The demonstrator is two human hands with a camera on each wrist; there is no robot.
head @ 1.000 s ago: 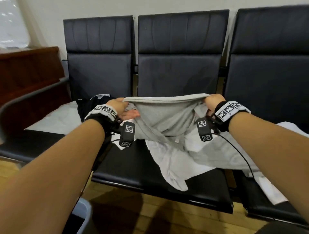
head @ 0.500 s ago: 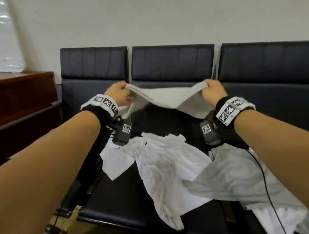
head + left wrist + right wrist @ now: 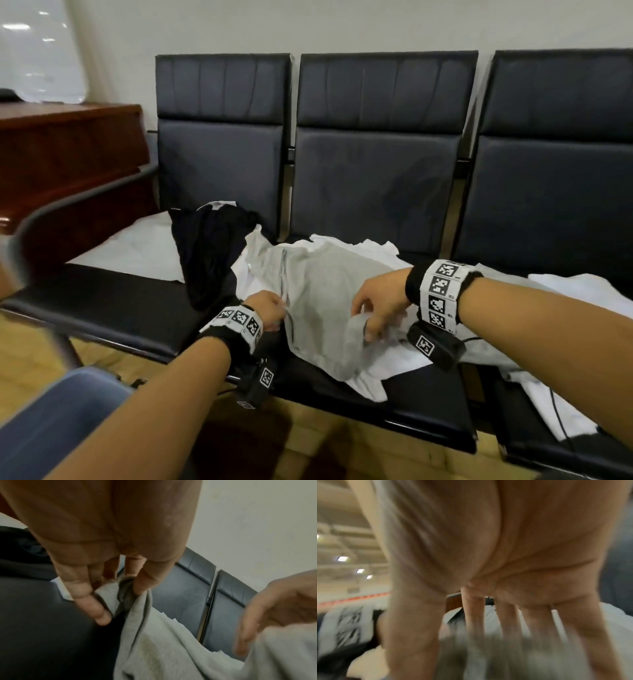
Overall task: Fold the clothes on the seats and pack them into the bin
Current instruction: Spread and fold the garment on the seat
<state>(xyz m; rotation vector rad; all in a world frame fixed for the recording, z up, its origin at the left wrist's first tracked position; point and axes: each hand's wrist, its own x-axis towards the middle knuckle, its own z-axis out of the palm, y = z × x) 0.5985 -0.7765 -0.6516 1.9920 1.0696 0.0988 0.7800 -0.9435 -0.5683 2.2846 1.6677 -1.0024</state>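
1. Head view: from above and behind both forearms, facing forward and down at the row of seats (image 3: 376,192); the grey garment (image 3: 325,301) lies centre, both hands visible.
2. Left wrist view: very near, looking along the left hand (image 3: 109,555) toward the garment; the right hand (image 3: 274,609) enters at 3 o'clock.
3. Right wrist view: very near, blurred, looking along the right hand; the grey garment shows at 6 o'clock.

I'm in a waiting hall: a row of linked black padded seats (image 3: 376,178) against a plain wall (image 3: 342,24), wooden counter (image 3: 65,154) beside it.
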